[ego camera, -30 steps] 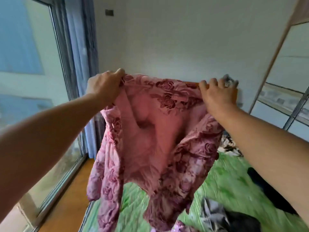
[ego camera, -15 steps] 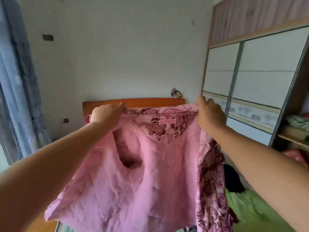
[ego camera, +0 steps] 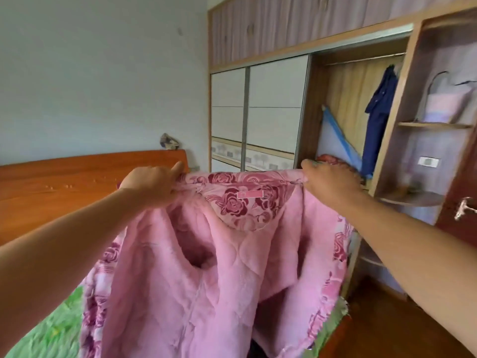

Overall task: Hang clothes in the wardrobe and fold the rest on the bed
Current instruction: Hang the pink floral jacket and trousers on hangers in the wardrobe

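The wardrobe [ego camera: 276,99] takes up the right half of the frame. Its hanging section in the upper right is open, with a rail [ego camera: 361,59] across the top and one navy garment [ego camera: 379,112] on it. There's bare rail beside that, so I'd say that's where this one is headed. The bed [ego camera: 46,329], with its green cover, is in the lower left, and the wooden headboard [ego camera: 64,184] is at mid left.

The pink quilted jacket [ego camera: 219,267] is dead centre, held up in the air with its fleecy lining facing the camera and the hem dropping out of the bottom of the frame. It's held wide by both shoulders — my guess is so it hangs flat and the neck is easy to get at for a hanger. I can't see a hanger anywhere, though.

The left hand [ego camera: 152,187] grips the left shoulder, fingers [ego camera: 177,168] curled tight around bunched fabric. The right hand [ego camera: 330,184] clamps the right shoulder, closed over the top edge. The little collar label [ego camera: 249,194] sits right between them — handy for finding the middle.
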### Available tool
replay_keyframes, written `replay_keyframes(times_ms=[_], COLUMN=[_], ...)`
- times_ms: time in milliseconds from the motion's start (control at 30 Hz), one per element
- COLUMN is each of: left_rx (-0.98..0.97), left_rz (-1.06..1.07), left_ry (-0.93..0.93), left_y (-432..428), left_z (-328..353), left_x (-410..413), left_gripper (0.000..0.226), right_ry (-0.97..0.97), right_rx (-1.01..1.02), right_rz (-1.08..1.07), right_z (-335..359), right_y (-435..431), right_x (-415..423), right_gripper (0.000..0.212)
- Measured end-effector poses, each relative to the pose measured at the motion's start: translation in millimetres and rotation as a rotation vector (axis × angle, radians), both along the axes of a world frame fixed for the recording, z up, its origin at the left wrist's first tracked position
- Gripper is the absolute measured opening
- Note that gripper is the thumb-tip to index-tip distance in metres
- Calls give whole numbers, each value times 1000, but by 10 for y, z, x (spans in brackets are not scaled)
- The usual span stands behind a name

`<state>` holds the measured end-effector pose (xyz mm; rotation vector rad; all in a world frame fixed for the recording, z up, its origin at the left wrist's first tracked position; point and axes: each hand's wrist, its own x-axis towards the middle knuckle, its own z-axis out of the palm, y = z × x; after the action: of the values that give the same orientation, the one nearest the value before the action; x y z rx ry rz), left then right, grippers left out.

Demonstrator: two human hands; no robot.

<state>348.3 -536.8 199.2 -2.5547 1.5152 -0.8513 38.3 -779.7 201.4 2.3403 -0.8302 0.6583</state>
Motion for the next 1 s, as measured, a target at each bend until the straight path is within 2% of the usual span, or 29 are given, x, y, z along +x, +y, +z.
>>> replay_keyframes(times_ms=[67, 133, 200, 267, 333, 400, 567, 667, 833, 1000], left_rx=[33, 42, 29, 21, 21, 25, -7, -47, -134, -169], left_rz=[-52, -94, -115, -115, -127, -149, -181, -199, -281, -332], left_ry=[-28, -55, -58, -73, -80, -57, 38, 117, 299, 440], left_y=[-418, -839, -1247, -1639, -2017, -2415, -3488, -4171, -5383, -6558], left_z=[-20, -50, -95, -119, -132, -144, -138, -148, -227, -250], left_x=[-303, -598, -898, -1219, -1545, -1827, -2395, -2622, -2720, -2543], left_gripper=[81, 86, 67, 43, 33, 31, 28, 28, 27, 22], right_ry=[107, 163, 198, 286, 361, 332, 206, 201, 154, 83], right_rx=[-2, -3, -32, -17, 1, 7, 125, 141, 181, 275], right_rz=[-76, -97, -116, -181, -252, -298, -485, -576, -710, -730], right_z=[44, 53, 46, 49, 32, 53, 110, 78, 42, 96], right_y=[-256, -512, -735, -936, -1132, -1356, -1978, -2413, -3283, -4292], right_x=[-472, -913, -1326, -1710, -2064, -2388, -2903, -3061, -3054, -2772], right_gripper=[45, 44, 44, 56, 65, 65, 44, 41, 39, 36])
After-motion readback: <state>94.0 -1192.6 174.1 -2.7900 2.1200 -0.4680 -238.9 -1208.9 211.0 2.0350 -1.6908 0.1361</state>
